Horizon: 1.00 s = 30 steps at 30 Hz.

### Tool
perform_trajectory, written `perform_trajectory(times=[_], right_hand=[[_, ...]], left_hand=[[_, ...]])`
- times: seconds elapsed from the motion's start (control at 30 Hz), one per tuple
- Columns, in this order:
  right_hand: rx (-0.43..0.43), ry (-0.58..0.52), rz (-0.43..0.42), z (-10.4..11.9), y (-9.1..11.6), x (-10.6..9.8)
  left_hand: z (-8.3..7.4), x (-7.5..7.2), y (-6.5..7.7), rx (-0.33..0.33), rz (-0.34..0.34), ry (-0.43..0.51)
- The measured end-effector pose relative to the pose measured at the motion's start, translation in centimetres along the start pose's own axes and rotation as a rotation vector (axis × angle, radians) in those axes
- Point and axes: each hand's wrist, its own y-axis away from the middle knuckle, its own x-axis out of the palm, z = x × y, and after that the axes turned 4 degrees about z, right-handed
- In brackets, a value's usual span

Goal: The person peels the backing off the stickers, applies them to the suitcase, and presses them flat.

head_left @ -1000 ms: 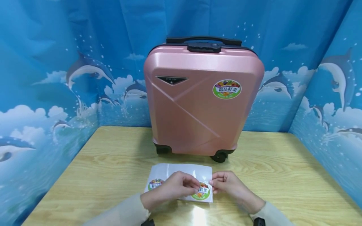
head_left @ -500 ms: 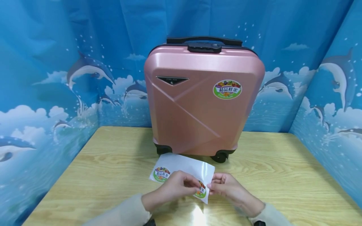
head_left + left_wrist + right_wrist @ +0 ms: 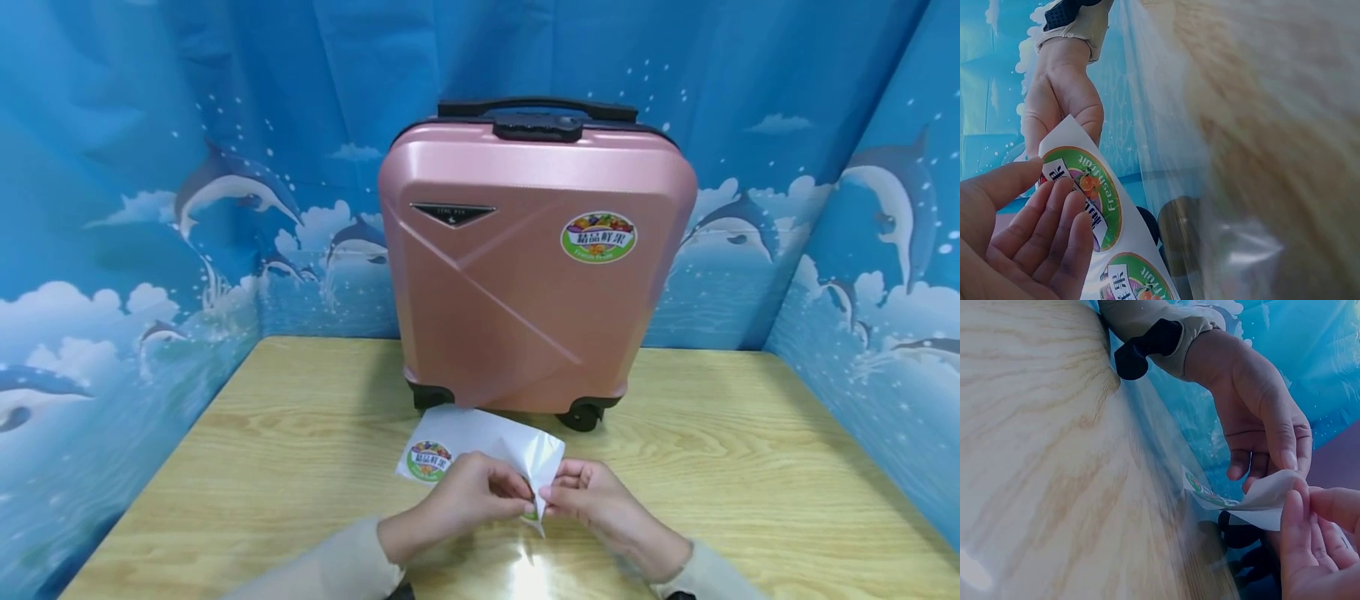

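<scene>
A white sticker sheet slants up from the table between both hands, in front of the suitcase. My right hand pinches its right edge, which is bent back. With thumb and fingertips, my left hand pinches at the right-hand oval fruit sticker, mostly hidden by the fingers in the head view. In the left wrist view this sticker shows green with fruit pictures. Whether its edge has lifted off the backing, I cannot tell. A second oval sticker lies flat on the sheet's left part.
A pink suitcase with a black handle stands upright behind the sheet. One matching sticker is on its upper right. The wooden table extends to both sides, and a blue dolphin curtain surrounds it.
The sheet has turned, its left part swinging away towards the suitcase. Its right edge has folded back under my right hand, which shifted slightly left. My left hand stays almost in place.
</scene>
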Motion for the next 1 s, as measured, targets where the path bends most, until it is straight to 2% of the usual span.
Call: perform_trajectory(times=[0.57,1.0], right_hand=[[-0.049,-0.064,-0.028,-0.31,0.03,0.53],[-0.048,-0.086,-0.028,-0.13,0.19,0.64]], left_hand=[[0.03,0.01,0.04,0.031,-0.018,0.011],[0.30,0.16,-0.15,0.036,-0.003,0.005]])
